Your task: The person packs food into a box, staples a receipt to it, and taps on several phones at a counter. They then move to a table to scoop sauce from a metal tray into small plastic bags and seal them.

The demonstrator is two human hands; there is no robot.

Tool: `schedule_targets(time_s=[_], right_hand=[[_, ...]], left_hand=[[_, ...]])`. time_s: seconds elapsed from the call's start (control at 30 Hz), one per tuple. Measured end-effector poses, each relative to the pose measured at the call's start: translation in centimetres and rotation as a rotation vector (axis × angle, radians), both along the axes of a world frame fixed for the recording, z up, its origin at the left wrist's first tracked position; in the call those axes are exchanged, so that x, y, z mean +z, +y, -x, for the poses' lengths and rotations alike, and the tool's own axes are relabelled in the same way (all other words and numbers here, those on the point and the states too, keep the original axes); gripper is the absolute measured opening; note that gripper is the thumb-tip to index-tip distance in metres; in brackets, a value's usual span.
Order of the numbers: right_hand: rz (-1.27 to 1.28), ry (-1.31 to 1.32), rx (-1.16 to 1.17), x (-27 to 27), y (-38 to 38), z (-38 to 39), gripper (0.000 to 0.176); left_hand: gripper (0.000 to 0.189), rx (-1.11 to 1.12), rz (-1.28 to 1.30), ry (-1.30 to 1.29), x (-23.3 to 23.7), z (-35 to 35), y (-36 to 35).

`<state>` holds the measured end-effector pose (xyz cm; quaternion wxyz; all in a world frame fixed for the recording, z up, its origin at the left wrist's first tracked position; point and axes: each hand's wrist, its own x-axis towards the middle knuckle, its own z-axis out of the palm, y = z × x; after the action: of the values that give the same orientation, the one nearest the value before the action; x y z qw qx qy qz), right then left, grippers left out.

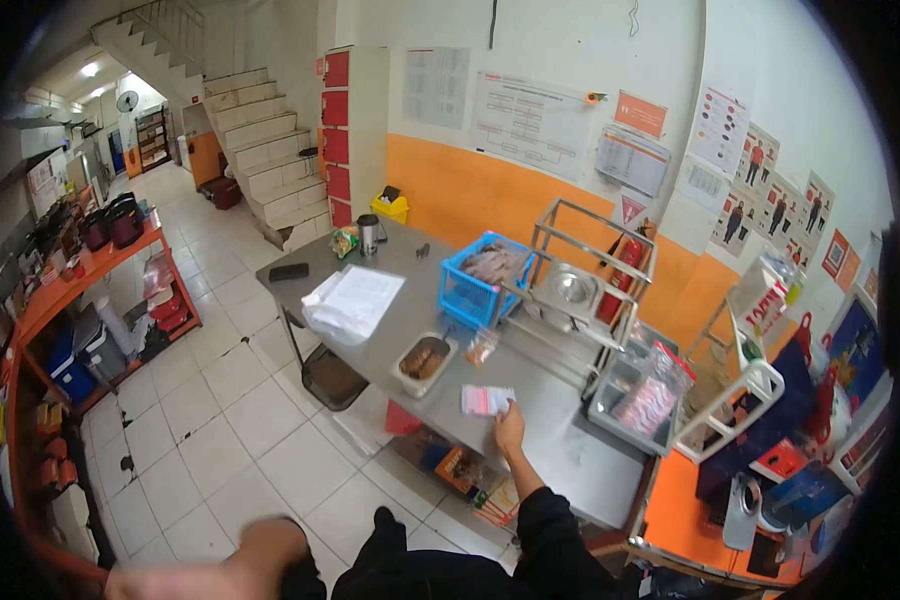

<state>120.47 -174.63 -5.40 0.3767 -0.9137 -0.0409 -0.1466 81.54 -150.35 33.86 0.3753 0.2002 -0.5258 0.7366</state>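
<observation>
My right hand reaches over the steel table, its fingers closed on the near right edge of a small pink-and-white packet. Left of the packet is a rectangular tub with brown food in it. A small clear bag with brownish contents lies just beyond the packet. My left hand is low at the left, away from the table and smeared by motion, so its fingers cannot be made out.
Farther along the table stand a blue basket, white papers and a metal tumbler. A steel rack and a grey tray with pink-striped bags are at the right. Orange shelving lines the left.
</observation>
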Motion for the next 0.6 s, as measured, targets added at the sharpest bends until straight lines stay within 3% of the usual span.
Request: schedule_targets(time_s=[0.03,0.07,0.13,0.17,0.2,0.27,0.33,0.4,0.43,0.53,0.6], right_hand=[[0.071,-0.089,-0.06,-0.9,0.8,-1.3,0.042],[0.095,-0.031,-0.083,-0.7,1.5,-2.4,0.042],[0.151,0.104,-0.136,-0.7,2.1,-2.5,0.042],[0.153,-0.072,-0.194,-2.4,2.2,-2.8,0.04],[0.143,-0.066,-0.201,-2.7,2.0,-3.0,0.035],[0.11,-0.072,-0.218,-2.0,2.0,-3.2,0.028],[0.11,-0.079,-0.245,-0.6,2.0,-3.2,0.017],[0.06,-0.112,-0.269,1.2,1.6,-3.1,0.01],[0.002,-0.143,-0.285,2.2,1.6,-3.3,0.009],[-0.206,-0.119,-0.293,7.0,1.7,-3.0,0.01],[-0.369,-0.093,-0.244,10.4,1.9,-2.6,0.012]], left_hand=[[0.025,-0.578,-0.094,-0.045,-2.2,-5.7,2.1],[0.021,-0.068,0.216,0.542,-3.6,-11.1,2.2],[0.022,0.186,0.297,1.354,-8.7,-21.2,2.9],[0.023,0.199,-0.063,1.633,-12.0,-24.3,4.6],[0.025,0.054,-0.096,1.829,-14.5,-26.8,3.4],[0.025,0.14,-0.389,1.877,-23.5,-30.1,3.1],[0.025,0.081,-0.723,1.934,-27.6,-31.0,2.1],[0.025,-0.131,-0.788,2.041,-29.3,-31.9,0.4],[0.026,-0.234,-0.815,2.089,-29.8,-32.7,-0.5],[0.029,-0.383,-0.566,2.192,-32.1,-36.2,-3.1],[0.038,-0.315,-0.425,2.144,-31.3,-38.7,-4.8]])
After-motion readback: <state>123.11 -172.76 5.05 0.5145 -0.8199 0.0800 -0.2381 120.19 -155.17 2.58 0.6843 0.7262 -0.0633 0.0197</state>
